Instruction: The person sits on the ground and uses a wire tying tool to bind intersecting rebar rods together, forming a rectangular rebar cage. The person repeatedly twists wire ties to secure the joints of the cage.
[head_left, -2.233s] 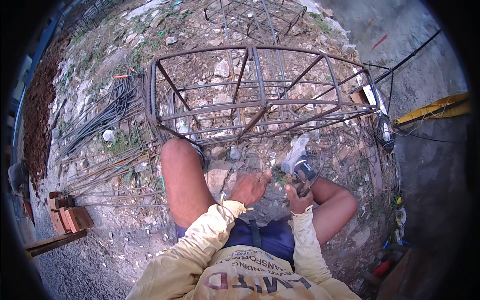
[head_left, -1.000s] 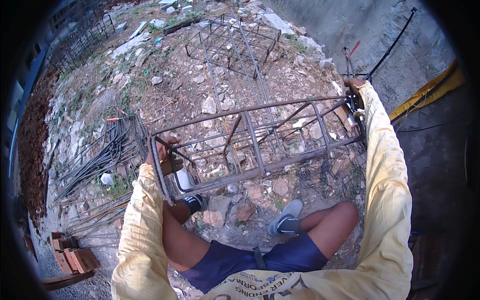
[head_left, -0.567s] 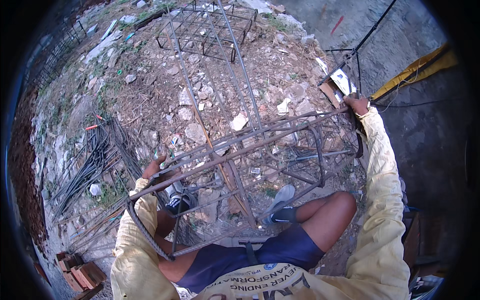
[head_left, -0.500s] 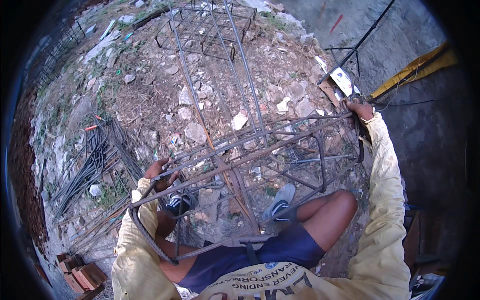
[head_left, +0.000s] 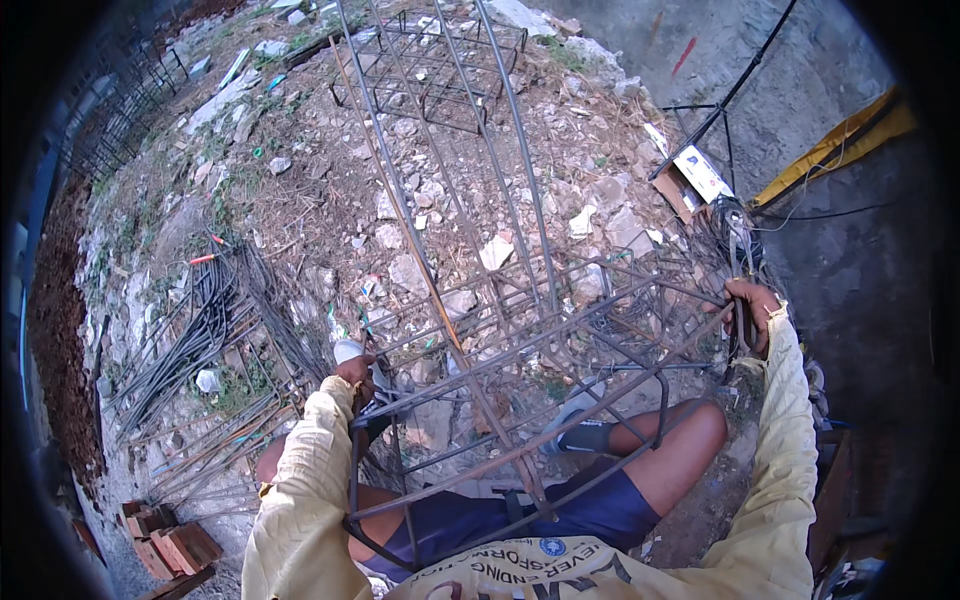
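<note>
A rebar cage (head_left: 515,410) of long rusty bars and bent square stirrups lies tilted across my thighs. My left hand (head_left: 357,372) is closed around a bar at the cage's left end, its fingers partly hidden. At the right end, my right hand (head_left: 757,303) is closed on a two-handled metal tool that looks like pincers (head_left: 738,335), right beside the bar ends. Whether that hand also grips a bar is unclear. Long straight bars (head_left: 515,130) run from the cage away over the ground.
Rubble and stones (head_left: 405,270) cover the ground ahead. Another wire-like cage (head_left: 430,75) lies at the far end. Bundled rods (head_left: 210,310) are on the left, with red bricks (head_left: 175,545) nearer. A cardboard box (head_left: 685,185) and yellow fabric (head_left: 830,145) are at right.
The cage has rolled and shifted nearer to me, its stirrups now tilted differently. My left hand has moved right and nearer; my right hand has moved slightly right and nearer.
</note>
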